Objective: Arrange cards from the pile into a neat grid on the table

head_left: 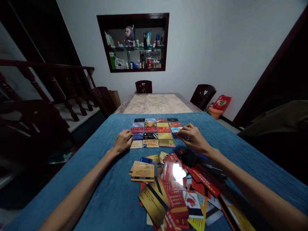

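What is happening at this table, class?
A person is laying plastic cards in a neat grid on a blue tablecloth. The left hand rests at the grid's left edge; the right hand touches a card at its right edge. A loose pile of cards lies nearer the person.

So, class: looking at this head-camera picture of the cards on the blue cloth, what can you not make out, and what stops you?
- Print on the cards in the grid: too small and dim to read.
- The card under the right hand: mostly covered by its fingers.
- The left hand hides the grid's left edge where it touches.
- The loose pile: cut off by the bottom edge; lower cards overlapped, one washed out by glare.
- Items on the wall shelf: too small.
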`<state>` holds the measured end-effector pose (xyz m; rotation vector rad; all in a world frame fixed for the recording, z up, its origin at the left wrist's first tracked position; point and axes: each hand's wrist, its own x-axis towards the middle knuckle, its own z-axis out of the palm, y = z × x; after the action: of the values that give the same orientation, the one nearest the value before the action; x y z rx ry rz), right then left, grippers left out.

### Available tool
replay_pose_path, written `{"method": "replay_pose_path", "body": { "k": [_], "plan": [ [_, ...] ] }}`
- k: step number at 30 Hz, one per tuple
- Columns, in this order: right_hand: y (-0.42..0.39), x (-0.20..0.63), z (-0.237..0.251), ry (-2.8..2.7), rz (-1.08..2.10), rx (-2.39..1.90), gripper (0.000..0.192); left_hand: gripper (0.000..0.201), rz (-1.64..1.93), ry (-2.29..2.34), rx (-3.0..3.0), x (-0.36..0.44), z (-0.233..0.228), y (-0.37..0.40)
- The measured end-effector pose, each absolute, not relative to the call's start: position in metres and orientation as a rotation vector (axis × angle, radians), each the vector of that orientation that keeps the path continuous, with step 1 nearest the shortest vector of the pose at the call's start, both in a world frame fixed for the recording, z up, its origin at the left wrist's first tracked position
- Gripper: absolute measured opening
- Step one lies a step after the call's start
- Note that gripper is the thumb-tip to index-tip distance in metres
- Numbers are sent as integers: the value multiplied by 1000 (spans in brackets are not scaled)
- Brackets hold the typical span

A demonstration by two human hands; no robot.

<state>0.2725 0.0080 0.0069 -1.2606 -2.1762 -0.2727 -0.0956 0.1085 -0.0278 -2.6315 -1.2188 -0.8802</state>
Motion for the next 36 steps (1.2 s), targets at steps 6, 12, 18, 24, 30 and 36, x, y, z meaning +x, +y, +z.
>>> {"method": "replay_pose_path", "body": {
  "k": [6,12,18,24,30,36],
  "plan": [
    [-24,302,-5,-2119,-249,-1287,20,15,-901,-1105,-2660,-79,-19,94],
    [-47,326,-12,-2095,-223,-1349,23,18,-914,-972,-2743,-52,-13,74],
    [-67,341,-6,-2130,-138,-1394,24,20,-832,-846,-2835,-13,-2,50],
    [-91,350,4,-2170,32,-1483,23,21,-753,-718,-2911,32,4,24],
    [-102,351,3,-2244,190,-1474,24,16,-592,-518,-3000,74,8,-5],
    [-106,349,-4,-2306,181,-1541,34,15,-344,-473,-3150,105,13,-29]
  ]
}}
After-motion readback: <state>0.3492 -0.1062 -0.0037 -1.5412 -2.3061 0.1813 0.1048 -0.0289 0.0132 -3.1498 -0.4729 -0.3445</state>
